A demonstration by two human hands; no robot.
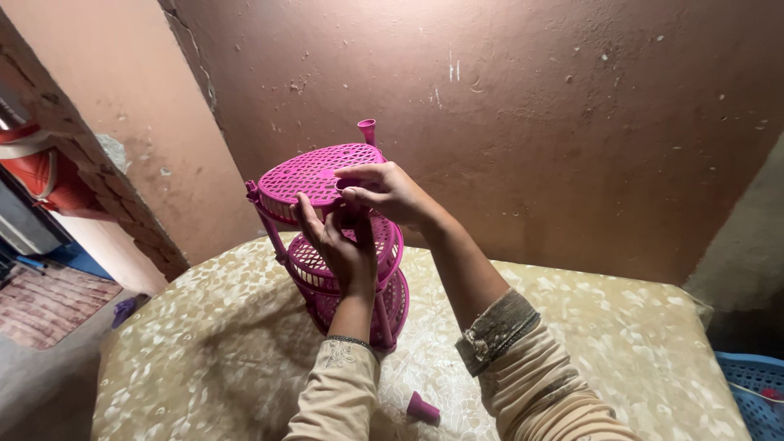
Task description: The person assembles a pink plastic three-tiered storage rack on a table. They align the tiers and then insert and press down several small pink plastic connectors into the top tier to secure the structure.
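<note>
I watched through the head camera, and in the middle of the view stood a pink rack [327, 237] with three round perforated trays, one above the other, joined by thin pink posts. It stood on a table [204, 343] covered with a beige cloth of pale flower pattern, close to the far edge, in front of a brown plaster wall [572, 122].

The left hand [339, 249] was raised in front of the rack, at the height of the middle tray. Its fingers were half curled and pressed against the near rim of the top tray; the palm faced away from me, so I could not tell if it really gripped something. The right hand [388, 192] came from the right side and lay on the near edge of the top tray. Its thumb and first fingers were pinched together around a small pink piece at the top of a post, I think a cap, but the fingers hid most of it.

One more pink cap [367, 131] stood upright on the far post, above the top tray. A loose cap [422, 408] lay on the cloth between my two sleeves, well apart from the rack. A blue basket [755, 392] was at the right lower corner, beside the table.
</note>
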